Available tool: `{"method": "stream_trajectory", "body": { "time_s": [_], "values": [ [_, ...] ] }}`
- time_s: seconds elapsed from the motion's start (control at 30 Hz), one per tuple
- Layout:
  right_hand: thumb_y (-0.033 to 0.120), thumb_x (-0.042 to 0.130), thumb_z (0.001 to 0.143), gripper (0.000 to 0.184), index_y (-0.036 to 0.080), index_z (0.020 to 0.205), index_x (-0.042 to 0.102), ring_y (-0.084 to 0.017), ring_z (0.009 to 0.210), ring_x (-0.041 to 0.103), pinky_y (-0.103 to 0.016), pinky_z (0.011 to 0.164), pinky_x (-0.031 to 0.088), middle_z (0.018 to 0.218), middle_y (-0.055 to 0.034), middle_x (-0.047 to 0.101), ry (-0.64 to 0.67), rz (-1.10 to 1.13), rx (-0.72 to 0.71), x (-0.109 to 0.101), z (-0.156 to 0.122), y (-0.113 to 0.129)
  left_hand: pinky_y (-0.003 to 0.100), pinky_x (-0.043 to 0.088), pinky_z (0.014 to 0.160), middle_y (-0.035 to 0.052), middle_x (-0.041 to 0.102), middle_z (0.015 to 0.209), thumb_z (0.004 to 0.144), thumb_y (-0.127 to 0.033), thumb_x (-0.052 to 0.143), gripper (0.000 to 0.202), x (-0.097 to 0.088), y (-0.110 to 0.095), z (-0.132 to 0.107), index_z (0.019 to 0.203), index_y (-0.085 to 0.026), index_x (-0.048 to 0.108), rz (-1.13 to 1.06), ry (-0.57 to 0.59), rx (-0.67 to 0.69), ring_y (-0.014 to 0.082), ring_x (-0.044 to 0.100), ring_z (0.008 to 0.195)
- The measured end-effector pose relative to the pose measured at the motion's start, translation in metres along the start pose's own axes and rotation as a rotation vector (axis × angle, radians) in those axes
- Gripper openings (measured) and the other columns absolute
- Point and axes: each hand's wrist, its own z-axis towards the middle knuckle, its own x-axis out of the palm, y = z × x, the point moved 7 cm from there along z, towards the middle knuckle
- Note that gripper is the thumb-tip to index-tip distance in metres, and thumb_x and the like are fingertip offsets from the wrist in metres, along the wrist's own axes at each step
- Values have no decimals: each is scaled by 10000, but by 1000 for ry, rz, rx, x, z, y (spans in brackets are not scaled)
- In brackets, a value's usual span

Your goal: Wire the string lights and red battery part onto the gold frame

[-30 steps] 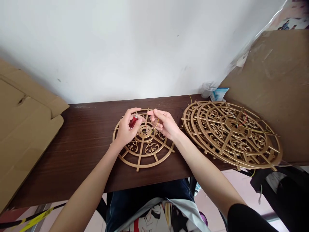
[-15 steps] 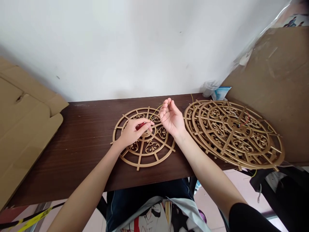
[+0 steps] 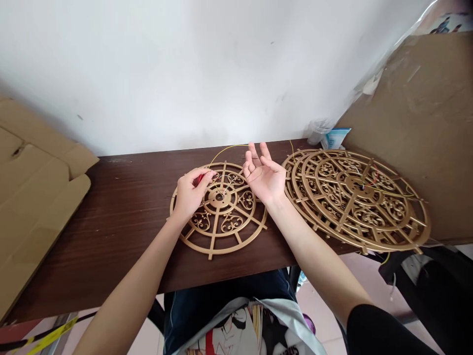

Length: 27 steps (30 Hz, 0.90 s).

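My left hand is closed, with a small red object partly showing between thumb and fingers; its kind is hidden. A thin yellow wire runs from the left fingertips, arching up toward the fingertips of my right hand. That hand is palm up with fingers apart; whether the wire touches it I cannot tell. Below both hands lies a round gold openwork panel, flat on the table, with scrollwork and a central hub. Thin wires come out of the hub toward the left hand.
Several similar gold panels lie stacked at the right, with wires on top. Behind them stand a clear plastic cup and a blue-white packet. Cardboard stands on the left of the dark wooden table, and a white wall rises behind.
My left hand has moved left and slightly up from the hub, uncovering it. My right hand's fingers have spread from a pinch near the wire. The wire now arches higher.
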Motion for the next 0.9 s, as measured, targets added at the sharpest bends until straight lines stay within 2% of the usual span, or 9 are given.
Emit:
{"method": "stream_trajectory", "body": {
  "time_s": [0.13,0.3,0.43,0.5,0.6,0.73,0.8,0.9],
  "values": [
    [91,504,807,298,290,997,619,-114,1063,658,-256,848,586,1131,49,698,16,13,-12,1,0,1,203,265,386,28,657,714,823,-340,636,221,0,0,0,900,-166,747,-20,0,-13,46,368,432],
    [83,526,780,268,275,933,634,-117,1073,653,-215,779,584,1148,47,692,46,8,-27,3,0,4,178,226,366,22,620,683,781,-329,681,218,0,2,0,883,-141,721,-182,-3,-147,35,338,436],
    [109,557,762,212,265,872,649,-130,1048,650,-221,742,565,1181,45,675,54,-126,-45,4,0,5,148,206,367,27,613,702,751,-312,714,207,-1,7,1,859,-135,703,-322,-1,-240,30,353,464],
    [126,575,746,176,252,835,660,-126,937,657,-221,691,540,1148,35,678,60,-284,-70,4,0,3,142,213,365,30,612,713,736,-311,730,216,-2,9,2,854,-133,699,-368,-11,-266,30,370,473],
    [121,548,721,162,214,763,673,-113,731,605,-236,619,484,991,1,689,69,-691,-179,7,-2,0,138,219,361,33,617,725,717,-306,747,231,-2,12,2,851,-125,694,-416,-20,-295,26,373,474],
    [65,458,703,250,186,702,676,-122,643,556,-263,610,434,813,-12,683,145,-1239,-335,19,-9,-7,135,226,360,43,631,741,712,-288,747,236,-3,16,2,864,-117,691,-437,-24,-321,25,381,477],
    [48,438,709,272,185,684,672,-126,621,559,-266,601,420,766,-5,693,178,-1384,-337,21,-11,-12,135,230,359,51,642,755,716,-288,743,236,-3,18,2,868,-115,690,-435,-27,-330,26,385,480],
    [45,439,732,285,187,737,686,-144,669,605,-274,638,435,789,-6,716,158,-1475,-304,18,-10,-15,133,233,359,59,650,767,724,-284,732,224,-4,18,3,859,-113,686,-441,-25,-344,28,387,484]
  ]
}}
